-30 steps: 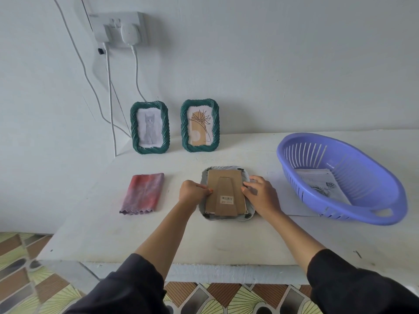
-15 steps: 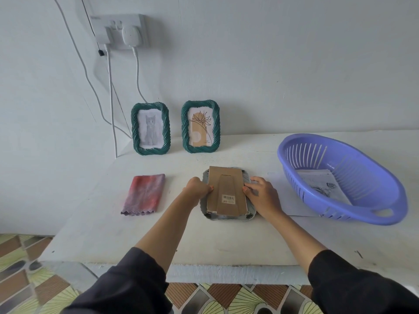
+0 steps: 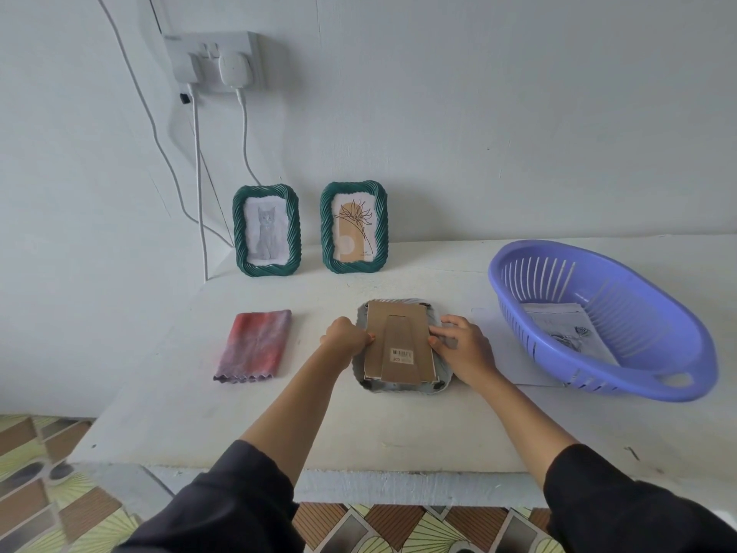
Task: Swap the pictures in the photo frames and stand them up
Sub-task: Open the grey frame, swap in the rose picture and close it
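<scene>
A grey photo frame (image 3: 399, 388) lies face down in the middle of the white table (image 3: 359, 437). Its brown cardboard backing (image 3: 400, 341) with a folded stand and a barcode sticker sits on top, slightly lifted at the far end. My left hand (image 3: 345, 337) pinches the backing's left edge. My right hand (image 3: 464, 347) rests on the frame's right side, fingertips on the backing's right edge. Two green frames stand at the wall: one with a cat picture (image 3: 266, 231), one with a plant drawing (image 3: 354, 227).
A folded red-purple cloth (image 3: 255, 346) lies left of the frame. A purple plastic basket (image 3: 606, 321) holding printed sheets (image 3: 566, 333) sits at the right, on a white sheet of paper (image 3: 522, 369). Wall socket and hanging cables (image 3: 199, 173) are at the back left.
The cardboard backing has shifted a little away from me within the frame, its far edge raised. Both hands stay at its sides.
</scene>
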### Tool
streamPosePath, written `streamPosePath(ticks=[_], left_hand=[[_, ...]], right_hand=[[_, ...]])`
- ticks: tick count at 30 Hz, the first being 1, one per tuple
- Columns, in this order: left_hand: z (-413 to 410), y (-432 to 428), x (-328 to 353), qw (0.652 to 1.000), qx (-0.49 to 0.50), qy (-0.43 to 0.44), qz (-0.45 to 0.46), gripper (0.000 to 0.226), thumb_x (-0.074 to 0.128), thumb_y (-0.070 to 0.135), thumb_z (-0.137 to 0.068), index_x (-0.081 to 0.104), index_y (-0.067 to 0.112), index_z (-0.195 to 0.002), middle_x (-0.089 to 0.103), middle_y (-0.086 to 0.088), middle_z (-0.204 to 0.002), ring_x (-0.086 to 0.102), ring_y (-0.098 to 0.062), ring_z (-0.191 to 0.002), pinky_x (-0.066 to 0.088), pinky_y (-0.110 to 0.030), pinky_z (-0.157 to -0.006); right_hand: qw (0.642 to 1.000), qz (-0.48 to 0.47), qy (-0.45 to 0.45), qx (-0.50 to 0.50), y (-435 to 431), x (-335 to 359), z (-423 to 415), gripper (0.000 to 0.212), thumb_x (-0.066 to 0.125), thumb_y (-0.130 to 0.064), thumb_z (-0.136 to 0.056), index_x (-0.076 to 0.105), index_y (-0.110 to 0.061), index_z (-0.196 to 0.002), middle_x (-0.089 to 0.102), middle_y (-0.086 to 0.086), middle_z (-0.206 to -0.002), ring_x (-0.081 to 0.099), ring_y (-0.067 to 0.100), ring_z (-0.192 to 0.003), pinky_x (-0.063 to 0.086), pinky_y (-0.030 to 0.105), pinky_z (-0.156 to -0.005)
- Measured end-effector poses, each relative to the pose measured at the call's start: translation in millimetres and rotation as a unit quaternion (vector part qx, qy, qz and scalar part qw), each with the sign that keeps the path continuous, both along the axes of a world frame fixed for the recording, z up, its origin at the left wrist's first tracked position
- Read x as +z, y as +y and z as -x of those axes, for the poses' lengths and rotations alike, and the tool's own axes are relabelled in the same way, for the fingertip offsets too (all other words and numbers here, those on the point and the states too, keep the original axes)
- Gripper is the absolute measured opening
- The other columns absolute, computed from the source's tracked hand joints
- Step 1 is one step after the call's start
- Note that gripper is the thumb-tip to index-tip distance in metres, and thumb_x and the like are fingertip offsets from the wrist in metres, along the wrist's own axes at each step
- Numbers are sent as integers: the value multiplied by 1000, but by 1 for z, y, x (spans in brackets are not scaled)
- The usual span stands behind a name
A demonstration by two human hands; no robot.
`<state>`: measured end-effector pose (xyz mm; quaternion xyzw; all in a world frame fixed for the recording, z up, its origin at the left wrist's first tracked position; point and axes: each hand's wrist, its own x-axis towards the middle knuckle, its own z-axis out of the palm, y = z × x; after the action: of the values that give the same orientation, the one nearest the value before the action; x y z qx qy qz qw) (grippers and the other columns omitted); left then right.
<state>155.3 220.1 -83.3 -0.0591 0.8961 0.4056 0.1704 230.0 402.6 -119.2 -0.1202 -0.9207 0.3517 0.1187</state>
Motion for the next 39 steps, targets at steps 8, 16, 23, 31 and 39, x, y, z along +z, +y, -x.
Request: streamPosePath(ticks=[8, 16, 23, 31, 39], left_hand=[[1, -2, -2, 1000, 9, -4, -15, 43, 66, 23, -85, 52, -2, -117, 57, -18, -120, 53, -34, -114, 47, -40, -94], [0, -2, -2, 1000, 12, -3, -14, 43, 66, 24, -85, 53, -3, -116, 57, -19, -120, 53, -34, -113, 48, -41, -94], [-3, -2, 0, 1000, 15, -4, -27, 40, 64, 22, -86, 53, -4, -115, 58, -18, -113, 54, -30, -101, 47, -39, -88], [-6, -4, -1, 999, 9, 34, -31, 20, 68, 19, -82, 68, 4, -96, 65, -17, -111, 58, -34, -109, 47, -42, -98], [-15, -3, 11, 994, 6, 101, -26, 15, 69, 17, -81, 60, 17, -69, 66, -10, -91, 61, -31, -100, 51, -40, -90]], right_hand=[[1000, 14, -4, 1, 2, 0, 2, 29, 62, -27, -87, 67, -19, -114, 51, -2, -136, 46, 18, -125, 35, 29, -101], [1000, 19, 0, 4, 2, -1, 3, 28, 63, -24, -87, 68, -18, -113, 51, -1, -135, 46, 18, -125, 36, 31, -101], [999, 37, -1, -4, 3, -2, 3, 29, 65, -24, -85, 68, -19, -113, 53, -3, -133, 47, 16, -124, 36, 30, -102], [998, 55, 11, -2, 3, 0, 1, 31, 67, -23, -82, 67, -24, -113, 55, -3, -131, 49, 16, -121, 37, 28, -97], [997, 69, 16, -19, 2, 0, 2, 27, 69, -22, -80, 70, -21, -108, 58, -2, -129, 52, 17, -119, 38, 29, -98]])
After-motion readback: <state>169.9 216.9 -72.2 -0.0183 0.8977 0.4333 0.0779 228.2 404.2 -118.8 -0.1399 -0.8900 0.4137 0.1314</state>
